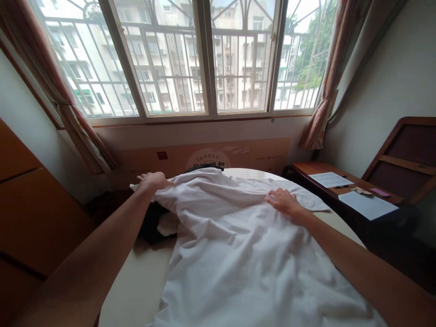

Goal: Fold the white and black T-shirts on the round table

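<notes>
The left hand (153, 181) closes on the far edge of a white cloth (218, 254); the right hand (284, 203) lies open, flat on it (dark fabric (153, 222) bunches beneath, left).

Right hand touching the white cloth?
Touching. The head view shows the right hand lying on the white cloth, with its fingers resting on the folds and no gap between them.

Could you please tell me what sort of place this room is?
Probably a home, likely an upper-floor flat: a barred window looks onto apartment blocks, a wooden desk holds papers, and a white cloth lies on a round table.
</notes>
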{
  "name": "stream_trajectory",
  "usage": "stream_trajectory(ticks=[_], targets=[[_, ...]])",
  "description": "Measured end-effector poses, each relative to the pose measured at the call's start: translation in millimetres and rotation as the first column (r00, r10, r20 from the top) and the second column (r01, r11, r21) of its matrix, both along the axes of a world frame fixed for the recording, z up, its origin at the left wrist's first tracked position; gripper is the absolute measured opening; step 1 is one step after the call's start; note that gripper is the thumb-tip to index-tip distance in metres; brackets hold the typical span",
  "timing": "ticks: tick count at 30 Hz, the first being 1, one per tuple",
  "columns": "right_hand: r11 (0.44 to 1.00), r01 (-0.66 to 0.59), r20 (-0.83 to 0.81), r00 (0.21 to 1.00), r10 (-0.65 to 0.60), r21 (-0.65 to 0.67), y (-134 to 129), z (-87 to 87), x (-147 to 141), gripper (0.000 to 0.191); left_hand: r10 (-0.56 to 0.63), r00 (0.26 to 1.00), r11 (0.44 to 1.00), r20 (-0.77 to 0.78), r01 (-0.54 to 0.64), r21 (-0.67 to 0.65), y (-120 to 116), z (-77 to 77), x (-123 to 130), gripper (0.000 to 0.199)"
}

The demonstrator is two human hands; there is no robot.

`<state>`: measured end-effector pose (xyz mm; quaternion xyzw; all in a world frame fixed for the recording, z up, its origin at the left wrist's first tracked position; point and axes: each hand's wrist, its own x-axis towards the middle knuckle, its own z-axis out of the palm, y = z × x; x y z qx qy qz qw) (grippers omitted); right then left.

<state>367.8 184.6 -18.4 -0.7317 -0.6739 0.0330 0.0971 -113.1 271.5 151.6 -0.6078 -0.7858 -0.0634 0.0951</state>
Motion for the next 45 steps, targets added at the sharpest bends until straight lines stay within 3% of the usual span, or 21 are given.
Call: stream_trajectory(ticks=[2, 3, 5, 7, 8, 11, 14, 17, 21, 24, 28, 31, 34, 38, 42, 45], targets=[[0.999, 0.034, 0.006, 0.999, -0.034, 0.026, 8, 4.9, 0, 0.052, -0.077, 0.996, 0.996, -0.038, 0.078, 0.042, 2, -12.5, 13, 0.067], [0.999, 0.039, -0.004, 0.999, -0.039, 0.037, 14, 6.2, -1, 0.053, -0.173, 0.984, 0.979, -0.041, 0.176, 0.098, 3, -18.8, 23, 0.059], [0.999, 0.027, -0.040, 0.999, -0.025, 0.033, 27, 6.0, -5, 0.057, -0.425, 0.905, 0.889, -0.036, 0.424, 0.172, 6, -30.1, 45, 0.050], [1.000, -0.002, -0.073, 0.997, 0.002, -0.007, 42, 2.4, -11, 0.059, -0.557, 0.831, 0.818, 0.002, 0.548, 0.176, 13, -38.2, 69, 0.055], [0.999, -0.012, -0.083, 0.997, 0.010, -0.029, 49, -0.5, -14, 0.059, -0.574, 0.818, 0.810, 0.033, 0.561, 0.170, 18, -40.8, 79, 0.061], [0.997, -0.021, -0.092, 0.996, 0.014, -0.076, 62, -10.8, -19, 0.062, -0.539, 0.825, 0.842, 0.169, 0.526, 0.117, 36, -42.1, 98, 0.072], [0.996, -0.015, -0.083, 0.997, 0.007, -0.093, 66, -19.3, -20, 0.069, -0.487, 0.832, 0.870, 0.266, 0.490, 0.060, 52, -35.2, 105, 0.040], [0.995, -0.003, -0.062, 0.998, -0.003, -0.100, 65, -22.4, -20, 0.071, -0.448, 0.847, 0.894, 0.286, 0.427, 0.136, 59, -26.8, 109, 0.024], [0.993, 0.013, -0.039, 0.999, -0.018, -0.119, 62, -20.3, -22, 0.073, -0.385, 0.885, 0.922, 0.264, 0.355, 0.155, 61, -25.7, 120, 0.037], [0.991, 0.013, -0.033, 0.999, -0.018, -0.132, 59, -18.5, -24, 0.074, -0.414, 0.882, 0.910, 0.226, 0.409, 0.070, 62, -30.9, 130, 0.051], [0.992, 0.017, -0.022, 1.000, -0.020, -0.128, 55, -17.9, -24, 0.074, -0.431, 0.884, 0.898, 0.180, 0.439, -0.011, 64, -33.1, 142, 0.034], [0.991, 0.020, -0.023, 0.999, -0.024, -0.130, 54, -17.6, -25, 0.075, -0.479, 0.867, 0.873, 0.137, 0.486, -0.029, 64, -34.5, 152, 0.038], [0.991, 0.017, -0.026, 0.999, -0.021, -0.132, 53, -16.8, -25, 0.076, -0.555, 0.825, 0.813, 0.108, 0.565, -0.139, 60, -46.8, 161, 0.051], [0.991, 0.021, -0.033, 0.999, -0.026, -0.130, 54, -15.4, -24, 0.077, -0.568, 0.822, 0.795, 0.041, 0.561, -0.232, 52, -82.5, 163, 0.068], [0.988, 0.067, -0.032, 0.997, -0.072, -0.139, 57, -14.9, -23, 0.087, -0.565, 0.812, 0.824, -0.146, 0.545, -0.155, 37, -115.4, 166, 0.083], [0.988, 0.089, -0.040, 0.995, -0.095, -0.130, 58, -15.7, -22, 0.092, -0.540, 0.835, 0.841, -0.107, 0.540, -0.031, 9, -128.1, 177, 0.078]])
